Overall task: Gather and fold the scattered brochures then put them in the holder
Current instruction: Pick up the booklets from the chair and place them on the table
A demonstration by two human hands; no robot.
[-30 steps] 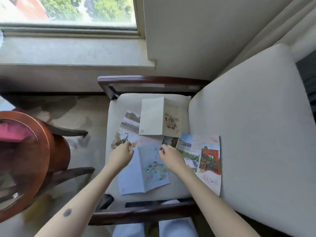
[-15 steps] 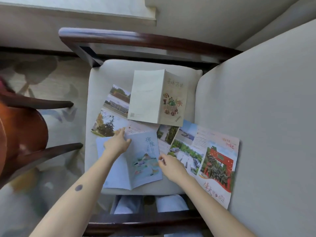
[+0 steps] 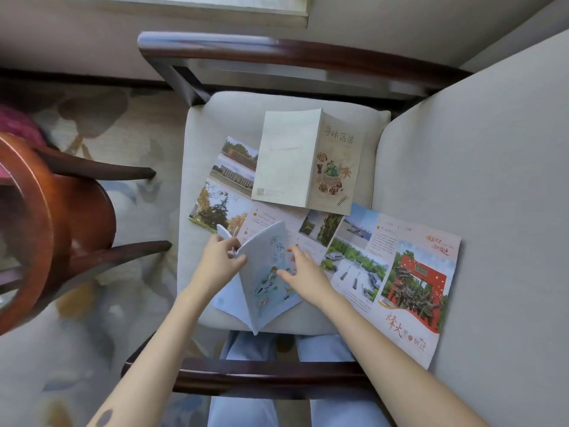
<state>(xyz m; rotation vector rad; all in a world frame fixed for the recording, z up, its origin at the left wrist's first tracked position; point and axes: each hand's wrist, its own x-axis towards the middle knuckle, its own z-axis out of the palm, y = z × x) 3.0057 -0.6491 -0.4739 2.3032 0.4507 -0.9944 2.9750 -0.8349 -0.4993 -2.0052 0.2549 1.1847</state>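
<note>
The left hand (image 3: pixel 220 262) pinched the blue brochure's (image 3: pixel 267 274) lifted flap; the right hand (image 3: pixel 303 276), fingers spread, pressed its cover. Folding seemed underway; next, close it flat.

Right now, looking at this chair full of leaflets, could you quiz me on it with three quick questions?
1. True or false: the blue brochure lies flat.
2. Which hand pinches its raised top edge: A left, B right?
3. Fill in: the cream booklet partly overlaps the long ____ brochure.

Key: 1 false, its spine is lifted like a tent. 2 A, the left hand; the right hand rests on the cover. 3 unfolded.
</note>
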